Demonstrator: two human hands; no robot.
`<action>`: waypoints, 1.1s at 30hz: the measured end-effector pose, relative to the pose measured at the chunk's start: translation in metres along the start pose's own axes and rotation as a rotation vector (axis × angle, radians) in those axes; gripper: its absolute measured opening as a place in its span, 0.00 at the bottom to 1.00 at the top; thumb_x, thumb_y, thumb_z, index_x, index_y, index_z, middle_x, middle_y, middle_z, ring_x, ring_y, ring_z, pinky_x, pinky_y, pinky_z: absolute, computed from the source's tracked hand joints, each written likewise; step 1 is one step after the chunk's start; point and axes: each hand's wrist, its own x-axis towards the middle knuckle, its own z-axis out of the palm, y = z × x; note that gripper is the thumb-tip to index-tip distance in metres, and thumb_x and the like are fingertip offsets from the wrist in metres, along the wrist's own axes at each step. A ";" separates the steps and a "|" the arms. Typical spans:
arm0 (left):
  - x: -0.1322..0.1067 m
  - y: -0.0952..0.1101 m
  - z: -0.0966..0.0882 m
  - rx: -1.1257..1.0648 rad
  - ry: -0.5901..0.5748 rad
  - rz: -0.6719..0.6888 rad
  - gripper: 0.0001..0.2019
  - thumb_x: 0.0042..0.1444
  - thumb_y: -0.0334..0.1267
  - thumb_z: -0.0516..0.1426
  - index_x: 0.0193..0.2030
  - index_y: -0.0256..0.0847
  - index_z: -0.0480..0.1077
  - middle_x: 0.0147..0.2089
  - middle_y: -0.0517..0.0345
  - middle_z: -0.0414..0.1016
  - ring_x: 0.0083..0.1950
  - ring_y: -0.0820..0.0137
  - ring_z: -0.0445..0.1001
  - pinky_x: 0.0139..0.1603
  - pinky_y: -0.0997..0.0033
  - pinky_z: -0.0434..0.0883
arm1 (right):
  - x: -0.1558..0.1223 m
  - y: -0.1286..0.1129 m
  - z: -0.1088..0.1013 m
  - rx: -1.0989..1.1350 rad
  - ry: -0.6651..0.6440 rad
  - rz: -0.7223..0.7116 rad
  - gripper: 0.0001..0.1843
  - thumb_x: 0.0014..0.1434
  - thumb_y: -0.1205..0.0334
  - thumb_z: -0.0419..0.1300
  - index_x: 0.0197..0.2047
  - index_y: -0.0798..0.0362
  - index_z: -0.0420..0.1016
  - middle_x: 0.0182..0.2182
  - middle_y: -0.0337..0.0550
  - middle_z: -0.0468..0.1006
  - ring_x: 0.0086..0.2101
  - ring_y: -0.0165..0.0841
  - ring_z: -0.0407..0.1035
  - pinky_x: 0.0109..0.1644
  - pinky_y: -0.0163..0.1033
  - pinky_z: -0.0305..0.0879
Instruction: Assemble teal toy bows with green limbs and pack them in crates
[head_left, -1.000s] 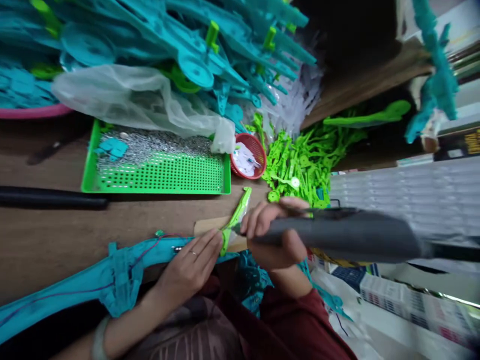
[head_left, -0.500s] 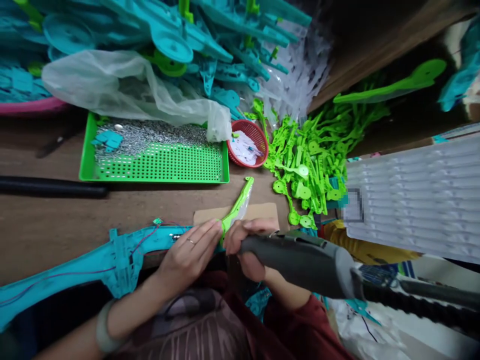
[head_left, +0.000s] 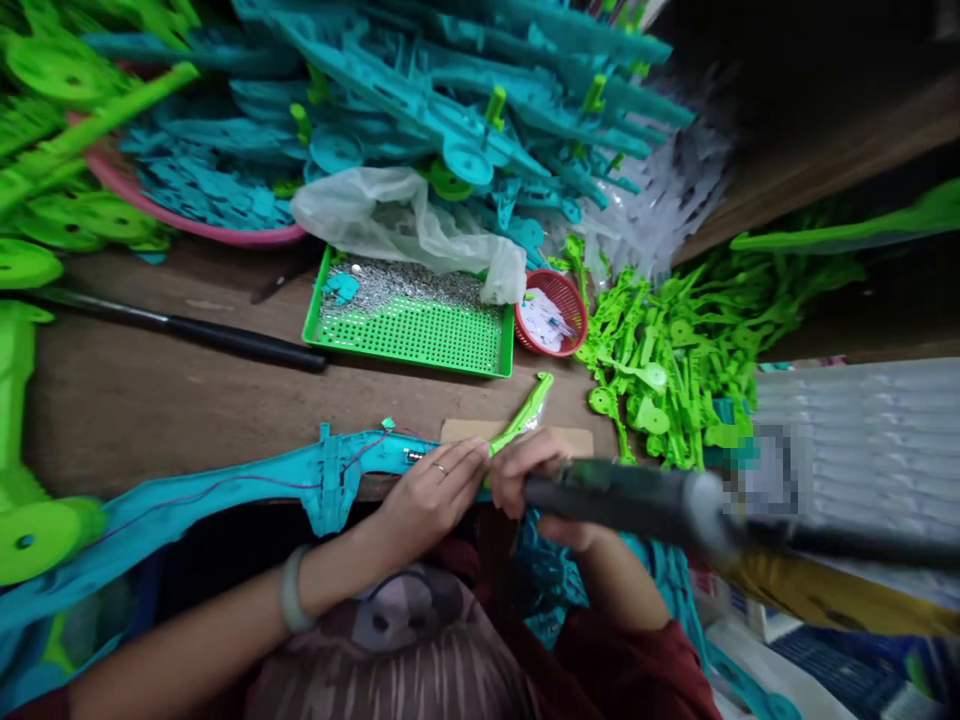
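Note:
My left hand (head_left: 433, 492) presses down with fingers together on the end of a long teal plastic part (head_left: 225, 495) that lies across the table's near edge, with thin red and purple wires along it. A green plastic piece (head_left: 525, 410) juts from that end over a bit of cardboard (head_left: 574, 438). My right hand (head_left: 534, 480) is wrapped round a dark grey powered screwdriver (head_left: 637, 500), its tip at the joint beside my left fingers. A ring sits on my left hand and a pale bangle (head_left: 291, 590) on that wrist.
A green perforated tray (head_left: 420, 340) holds several small metal screws. Beside it stands a red basket (head_left: 551, 312). Green parts (head_left: 675, 360) are heaped at right, teal parts (head_left: 450, 110) behind, more green parts far left. A black rod (head_left: 187, 330) lies on the wooden table (head_left: 150, 400).
The view has pulled back and swung left, showing more of the table and the green parts at left. Both hands stay at the joint; the screwdriver lies flatter, pointing right.

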 end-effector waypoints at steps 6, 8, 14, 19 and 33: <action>0.002 -0.004 -0.002 0.013 0.000 0.005 0.16 0.67 0.28 0.53 0.59 0.28 0.71 0.57 0.39 0.78 0.61 0.57 0.75 0.59 0.57 0.74 | 0.033 -0.033 0.004 0.091 0.377 -0.242 0.12 0.60 0.54 0.60 0.46 0.45 0.70 0.17 0.27 0.64 0.15 0.28 0.60 0.18 0.33 0.65; 0.002 -0.005 -0.002 0.010 0.004 0.018 0.16 0.66 0.28 0.53 0.58 0.29 0.71 0.57 0.39 0.78 0.60 0.56 0.75 0.58 0.56 0.74 | 0.019 -0.029 0.010 0.065 0.441 -0.223 0.12 0.60 0.56 0.59 0.47 0.46 0.69 0.18 0.28 0.65 0.15 0.29 0.60 0.20 0.34 0.66; 0.001 -0.005 -0.001 0.043 0.001 0.042 0.15 0.66 0.28 0.53 0.57 0.29 0.72 0.57 0.40 0.78 0.60 0.55 0.75 0.58 0.56 0.72 | -0.029 0.016 0.018 0.005 0.534 -0.124 0.12 0.57 0.53 0.60 0.44 0.46 0.68 0.17 0.29 0.65 0.15 0.31 0.60 0.20 0.37 0.64; -0.001 -0.004 0.001 0.033 0.017 0.053 0.17 0.66 0.28 0.54 0.61 0.30 0.70 0.58 0.40 0.78 0.61 0.57 0.75 0.59 0.58 0.72 | -0.031 0.027 0.013 -0.002 0.435 -0.043 0.19 0.53 0.46 0.63 0.43 0.46 0.68 0.15 0.26 0.63 0.13 0.31 0.57 0.21 0.40 0.67; 0.001 -0.001 -0.001 0.080 0.000 0.078 0.15 0.68 0.27 0.53 0.58 0.28 0.71 0.57 0.41 0.78 0.62 0.58 0.75 0.60 0.59 0.74 | -0.026 0.014 0.001 0.074 0.022 -0.026 0.18 0.56 0.44 0.65 0.46 0.39 0.67 0.14 0.25 0.67 0.13 0.29 0.63 0.19 0.35 0.63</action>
